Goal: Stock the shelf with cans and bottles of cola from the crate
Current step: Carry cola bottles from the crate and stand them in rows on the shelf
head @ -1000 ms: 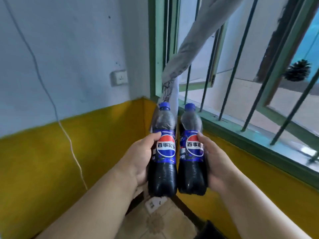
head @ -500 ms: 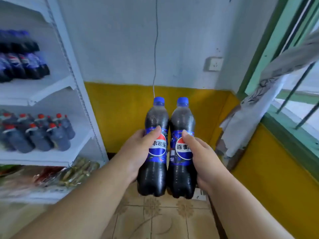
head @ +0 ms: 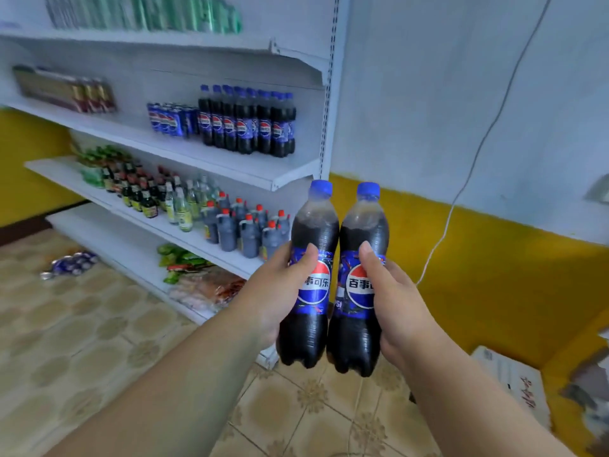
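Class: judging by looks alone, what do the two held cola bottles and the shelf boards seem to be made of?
Left cola bottle and right cola bottle: probably clear plastic, since the cola shows through; glossy label, matte blue cap. Shelf boards: apparently white-painted metal, with thin folded edges and a slotted upright.

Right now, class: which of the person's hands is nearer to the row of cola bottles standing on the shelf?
Left. The left hand is closer to the row of cola bottles; the right hand holds its bottle farther right, toward the wall.
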